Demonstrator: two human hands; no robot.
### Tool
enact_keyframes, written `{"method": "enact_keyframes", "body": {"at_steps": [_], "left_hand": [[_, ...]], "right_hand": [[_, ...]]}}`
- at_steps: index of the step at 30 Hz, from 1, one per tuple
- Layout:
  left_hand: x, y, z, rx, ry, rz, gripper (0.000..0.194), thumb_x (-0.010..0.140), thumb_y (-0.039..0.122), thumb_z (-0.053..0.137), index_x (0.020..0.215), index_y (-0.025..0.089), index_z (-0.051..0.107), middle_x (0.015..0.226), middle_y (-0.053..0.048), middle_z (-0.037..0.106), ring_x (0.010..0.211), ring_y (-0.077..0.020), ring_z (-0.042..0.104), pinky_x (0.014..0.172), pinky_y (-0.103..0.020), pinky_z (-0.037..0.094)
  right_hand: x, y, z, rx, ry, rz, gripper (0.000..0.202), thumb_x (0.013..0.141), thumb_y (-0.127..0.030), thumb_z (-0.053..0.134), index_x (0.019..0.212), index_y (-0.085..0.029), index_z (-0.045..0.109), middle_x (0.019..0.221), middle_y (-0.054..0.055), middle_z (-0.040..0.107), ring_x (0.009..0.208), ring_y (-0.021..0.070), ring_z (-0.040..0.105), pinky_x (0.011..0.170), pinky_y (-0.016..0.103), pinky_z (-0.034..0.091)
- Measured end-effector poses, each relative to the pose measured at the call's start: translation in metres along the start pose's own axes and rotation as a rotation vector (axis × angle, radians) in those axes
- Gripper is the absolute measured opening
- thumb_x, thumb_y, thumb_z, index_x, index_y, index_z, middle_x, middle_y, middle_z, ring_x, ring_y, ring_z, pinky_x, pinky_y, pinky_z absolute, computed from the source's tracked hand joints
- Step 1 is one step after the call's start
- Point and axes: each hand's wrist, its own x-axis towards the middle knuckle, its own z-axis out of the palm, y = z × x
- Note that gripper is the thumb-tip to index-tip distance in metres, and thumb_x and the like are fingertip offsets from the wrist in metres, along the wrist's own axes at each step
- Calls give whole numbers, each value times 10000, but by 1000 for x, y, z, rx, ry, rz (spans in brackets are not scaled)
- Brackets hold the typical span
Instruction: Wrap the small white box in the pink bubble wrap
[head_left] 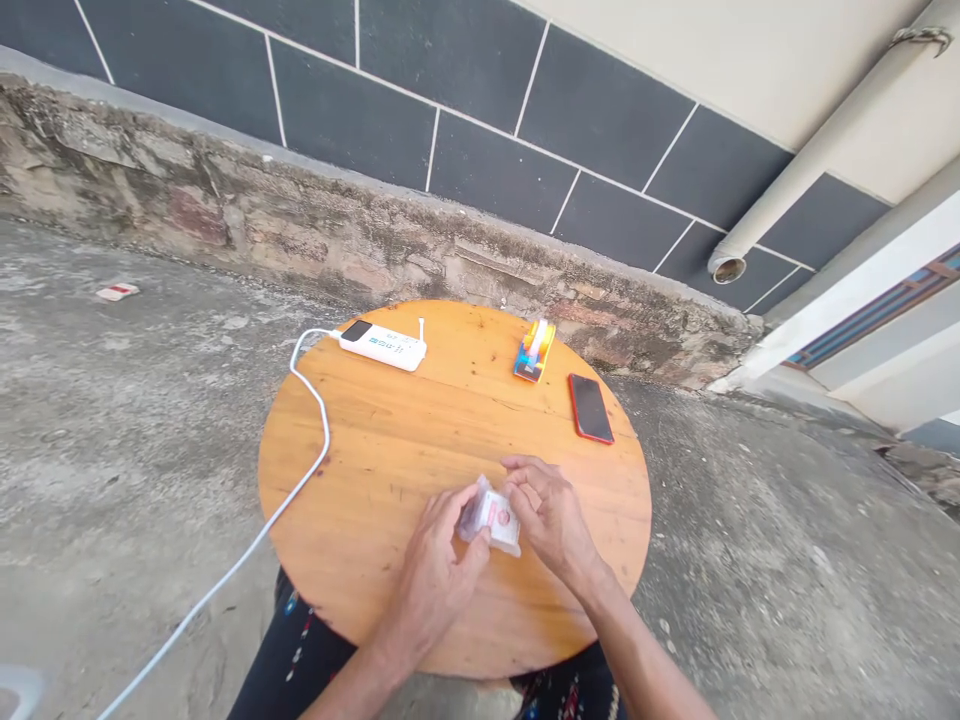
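A small white box with a red print (pixel 499 518), in clear plastic wrapping, is between my hands over the round wooden table (pixel 375 540). My left hand (pixel 442 555) grips its left side between thumb and fingers. At the upper right of the box, my right hand (pixel 551 515) has its fingers curled and pinched at the edge of the wrapping. The fingertips hide part of the plastic.
A white power bank (pixel 383 345) with a white cable (pixel 325 420) lies at the table's back left. A yellow and blue tape dispenser (pixel 535 351) and a red-edged phone (pixel 591 408) are at the back right. Beyond stands a stone-based wall (pixel 300 235).
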Motion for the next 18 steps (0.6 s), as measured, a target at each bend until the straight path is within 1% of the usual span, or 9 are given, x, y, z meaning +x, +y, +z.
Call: {"method": "enact_keyframes", "body": {"at_steps": [5, 7, 10, 13, 15, 18], "left_hand": [[-1, 1, 0, -24, 15, 11, 428, 798, 184, 520, 1226, 201, 523, 1202, -93, 595, 1123, -233, 553, 973, -399, 458], [-1, 2, 0, -32, 18, 15, 450, 783, 159, 521, 1231, 201, 516, 1201, -92, 591, 1125, -231, 551, 976, -396, 458], [-3, 0, 1, -39, 22, 22, 439, 792, 169, 528, 1229, 207, 514, 1206, -93, 581, 1130, -231, 548, 974, -394, 460], [-4, -3, 3, -42, 35, 37, 446, 798, 183, 542, 1241, 215, 498, 1234, -96, 559, 1157, -237, 530, 994, -404, 445], [-5, -4, 4, -46, 38, 48, 488, 791, 173, 547, 1270, 222, 470, 1256, -97, 543, 1179, -241, 513, 1008, -409, 432], [-6, -5, 4, -60, 35, 59, 573, 770, 123, 537, 1320, 232, 420, 1289, -96, 516, 1210, -242, 486, 1027, -414, 412]], "right_hand": [[2, -7, -3, 164, -23, 108, 160, 878, -218, 507, 752, -201, 605, 1050, 65, 661, 994, 194, 615, 809, 287, 458], [1, -9, -4, 196, -28, 149, 169, 873, -230, 517, 726, -195, 591, 1020, 72, 669, 998, 199, 616, 780, 273, 466], [2, -12, -7, 218, -41, 211, 162, 870, -239, 516, 739, -187, 594, 1039, 81, 666, 968, 200, 627, 713, 257, 473], [6, -16, -11, 200, -28, 206, 163, 876, -251, 510, 754, -185, 595, 1045, 80, 664, 969, 200, 625, 725, 260, 465], [9, -21, -16, 175, -12, 181, 173, 883, -267, 506, 752, -187, 586, 1049, 79, 662, 994, 203, 613, 753, 267, 455], [14, -25, -22, 138, 3, 167, 191, 888, -299, 502, 751, -189, 579, 1063, 84, 656, 979, 208, 607, 737, 273, 449]]}}
